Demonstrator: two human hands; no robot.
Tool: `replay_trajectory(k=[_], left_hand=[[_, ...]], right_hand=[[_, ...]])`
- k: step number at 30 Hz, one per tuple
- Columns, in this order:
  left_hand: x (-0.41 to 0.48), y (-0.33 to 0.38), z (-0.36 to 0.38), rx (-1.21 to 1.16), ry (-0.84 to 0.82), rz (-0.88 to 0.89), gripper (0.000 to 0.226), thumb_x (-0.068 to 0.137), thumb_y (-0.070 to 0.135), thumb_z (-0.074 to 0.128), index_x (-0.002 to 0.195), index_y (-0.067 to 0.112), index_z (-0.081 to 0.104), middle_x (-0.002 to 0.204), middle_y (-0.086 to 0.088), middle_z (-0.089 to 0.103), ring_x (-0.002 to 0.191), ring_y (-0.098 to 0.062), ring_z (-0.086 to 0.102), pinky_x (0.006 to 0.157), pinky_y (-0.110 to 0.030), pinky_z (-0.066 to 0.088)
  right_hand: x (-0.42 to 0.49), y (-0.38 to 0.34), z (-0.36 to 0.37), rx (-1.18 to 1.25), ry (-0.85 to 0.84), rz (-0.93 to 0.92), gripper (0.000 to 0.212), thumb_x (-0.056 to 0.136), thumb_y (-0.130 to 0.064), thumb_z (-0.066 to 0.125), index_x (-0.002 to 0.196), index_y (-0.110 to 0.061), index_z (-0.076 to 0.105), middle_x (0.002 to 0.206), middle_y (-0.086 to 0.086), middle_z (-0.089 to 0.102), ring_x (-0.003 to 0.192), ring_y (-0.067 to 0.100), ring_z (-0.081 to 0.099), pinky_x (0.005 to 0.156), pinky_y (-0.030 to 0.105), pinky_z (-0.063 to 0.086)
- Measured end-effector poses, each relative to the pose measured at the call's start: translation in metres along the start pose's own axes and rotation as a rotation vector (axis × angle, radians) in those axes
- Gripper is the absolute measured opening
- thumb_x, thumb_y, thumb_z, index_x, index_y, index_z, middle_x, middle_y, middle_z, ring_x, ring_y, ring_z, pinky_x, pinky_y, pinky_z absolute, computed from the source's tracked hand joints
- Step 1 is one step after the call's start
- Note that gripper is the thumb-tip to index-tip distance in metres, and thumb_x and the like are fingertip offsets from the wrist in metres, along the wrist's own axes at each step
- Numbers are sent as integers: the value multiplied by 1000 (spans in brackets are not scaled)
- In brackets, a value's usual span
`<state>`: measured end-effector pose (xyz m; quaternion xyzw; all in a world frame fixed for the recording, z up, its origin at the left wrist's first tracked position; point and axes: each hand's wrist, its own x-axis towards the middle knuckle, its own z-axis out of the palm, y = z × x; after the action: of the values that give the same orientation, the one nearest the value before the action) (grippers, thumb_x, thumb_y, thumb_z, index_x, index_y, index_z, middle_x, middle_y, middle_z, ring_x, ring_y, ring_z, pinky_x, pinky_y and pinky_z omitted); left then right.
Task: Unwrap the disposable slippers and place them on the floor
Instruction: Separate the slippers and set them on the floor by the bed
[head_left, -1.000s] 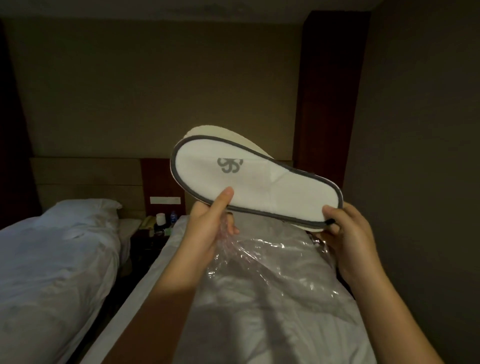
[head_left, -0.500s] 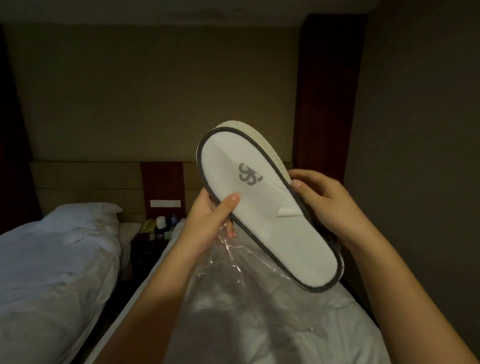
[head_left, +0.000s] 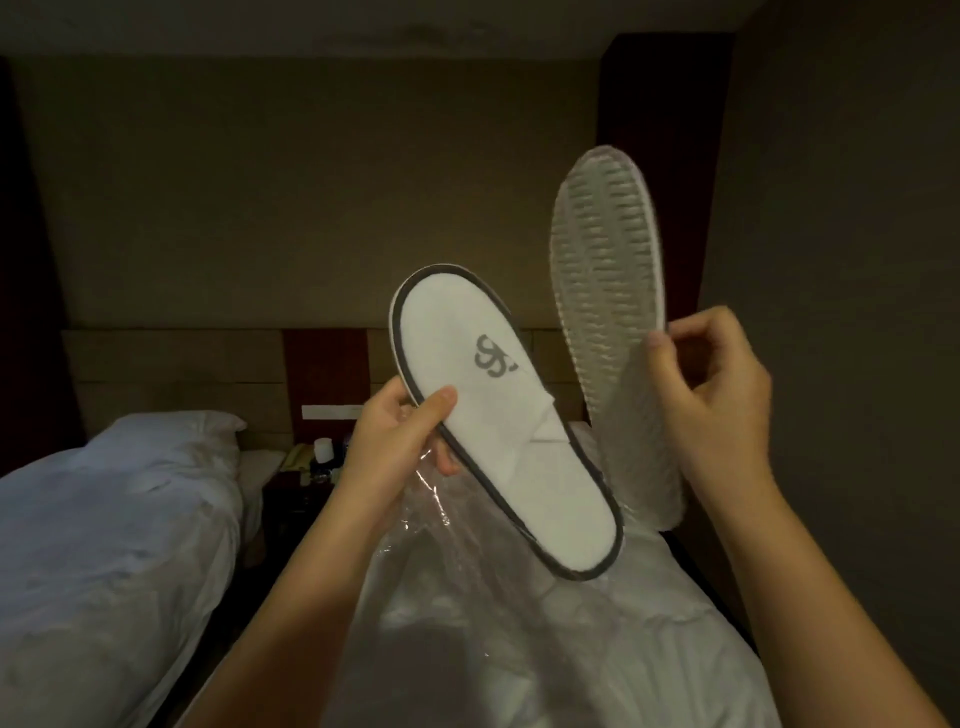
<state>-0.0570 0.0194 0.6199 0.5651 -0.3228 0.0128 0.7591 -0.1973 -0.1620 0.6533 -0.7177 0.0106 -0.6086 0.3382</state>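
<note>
White slipper (head_left: 511, 447) – left hand (head_left: 400, 441), ribbed-sole slipper (head_left: 613, 312) – right hand (head_left: 711, 389)

Both forearms are raised, the left hand (head_left: 410, 434) pinching with thumb on top, the right hand (head_left: 714, 387) curled closed.
</note>
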Motion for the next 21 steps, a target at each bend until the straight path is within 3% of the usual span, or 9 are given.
replay_trajectory(k=[3,5,7,9,13,14,17,21], left_hand=[[-4,2,14,-36,-60,44,8,88,15,62,95,14,59,63,-2,68,31,-13,46,43,-31,48],[-7,3,21,-62,-75,61,8,89,14,60,97,16,59,62,-1,66,32,-12,46,41,-29,48],[-7,2,20,-62,-58,59,8,89,15,59,98,16,60,62,-3,65,33,-13,46,42,-29,47],[-6,-2,15,-52,-53,44,10,88,17,61,98,17,62,62,-4,65,33,-12,46,43,-28,46],[-8,-2,11,-48,-85,20,26,77,30,65,100,17,63,62,-3,66,34,-11,46,44,-30,46],[-8,-1,11,-40,-85,24,27,76,31,65,99,17,63,62,-2,66,34,-11,46,43,-30,46],[-5,-1,11,-16,-67,27,21,85,22,64,103,13,63,59,-1,66,34,-10,47,41,-27,45],[-1,-3,13,1,-37,-13,26,88,20,63,112,9,61,61,-1,66,33,-10,47,42,-27,43]], right_hand=[[-10,-5,18,-17,-235,-96,16,86,-35,57,90,-21,50,127,-10,60,109,-2,59,86,27,51],[-19,-2,31,-57,-366,-154,13,86,-36,55,93,-25,56,136,-14,51,131,6,44,107,39,39],[-22,2,33,-40,-383,-173,13,88,-32,56,96,-24,62,135,-15,51,135,8,37,112,37,32],[-21,4,31,8,-329,-126,18,85,-29,62,102,-25,62,130,-13,52,127,7,43,107,35,38],[-15,9,26,9,-346,269,90,62,-48,82,138,-37,34,142,-11,41,124,7,45,102,33,43],[-15,9,24,46,-374,362,93,59,-47,84,138,-37,35,139,-11,47,119,7,51,97,32,46],[-14,11,20,259,-380,487,58,60,-33,85,112,-29,60,112,-4,70,89,7,70,73,25,57],[-13,19,8,328,-318,526,42,67,-24,83,104,-23,63,100,-5,73,83,7,72,64,21,57]])
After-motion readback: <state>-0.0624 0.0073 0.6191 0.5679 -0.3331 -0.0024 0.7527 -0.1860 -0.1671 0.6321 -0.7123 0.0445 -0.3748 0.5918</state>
